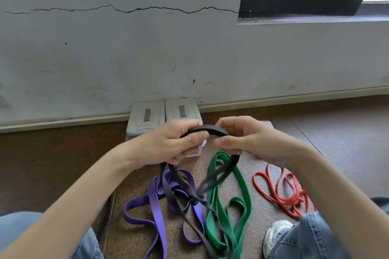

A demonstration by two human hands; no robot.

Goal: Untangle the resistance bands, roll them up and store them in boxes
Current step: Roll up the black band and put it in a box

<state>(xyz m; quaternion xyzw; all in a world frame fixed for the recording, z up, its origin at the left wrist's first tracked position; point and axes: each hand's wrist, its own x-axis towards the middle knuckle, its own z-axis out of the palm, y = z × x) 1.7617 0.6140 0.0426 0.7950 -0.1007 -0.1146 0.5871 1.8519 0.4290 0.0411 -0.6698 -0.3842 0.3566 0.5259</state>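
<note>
At the far left of the scene, a cracked grey wall is being seen above a brown floor. Against the foot of this wall, two white boxes with closed lids are being kept side by side, partly hidden behind the hands. A little nearer, the left hand is being held up in the air; its fingers are being curled around the black band, with the thumb pressed on top of it. A short arch of this black band is being stretched between both hands, and its long strands are being let hang down, blurred, to a knot just above the floor. Below the left hand, the purple band is being left on the floor in loose loops, and the black strands are being crossed over it. To the right of it, the green band is being left on the floor as well, just beside the purple one. The right hand is being held close to the left one, and the other end of the black arch is being pinched by its curled fingers and thumb. Farther to the right, the red band is being left in a tangled heap on the floor, apart from the green band. At the near right, a white shoe and blue jeans are being shown.
</note>
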